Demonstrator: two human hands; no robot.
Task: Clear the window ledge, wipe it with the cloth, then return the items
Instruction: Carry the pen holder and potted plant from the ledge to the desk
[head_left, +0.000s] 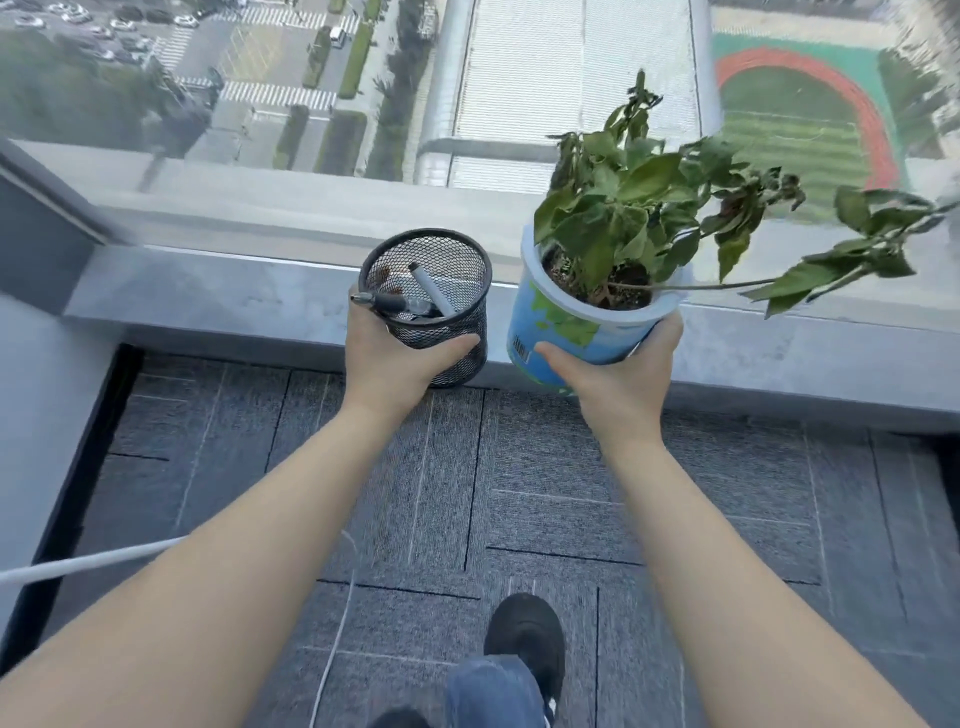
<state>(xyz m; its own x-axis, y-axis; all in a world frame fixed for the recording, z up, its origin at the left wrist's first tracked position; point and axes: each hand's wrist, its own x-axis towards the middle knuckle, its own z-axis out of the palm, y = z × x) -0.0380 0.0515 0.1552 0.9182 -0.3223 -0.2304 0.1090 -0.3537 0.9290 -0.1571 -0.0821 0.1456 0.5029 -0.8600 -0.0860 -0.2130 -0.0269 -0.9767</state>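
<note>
I am looking down at a grey window ledge (218, 296) with both arms stretched toward it. My left hand (387, 353) is wrapping around a black mesh pen holder (428, 306), thumb across its front and fingers behind, holding it over the ledge's front edge. A grey marker (428, 288) and a dark pen (382, 302) are leaning inside it. My right hand (618, 374) is closing around the lower part of a blue and green plant pot (571, 332), thumb in front and fingers cupping its far side. The pot is tilting slightly toward the pen holder, just beside it, and its leafy plant (654, 208) is drooping out to the right. Below, grey carpet tiles (519, 493) and a black shoe (524, 636) are showing.
</note>
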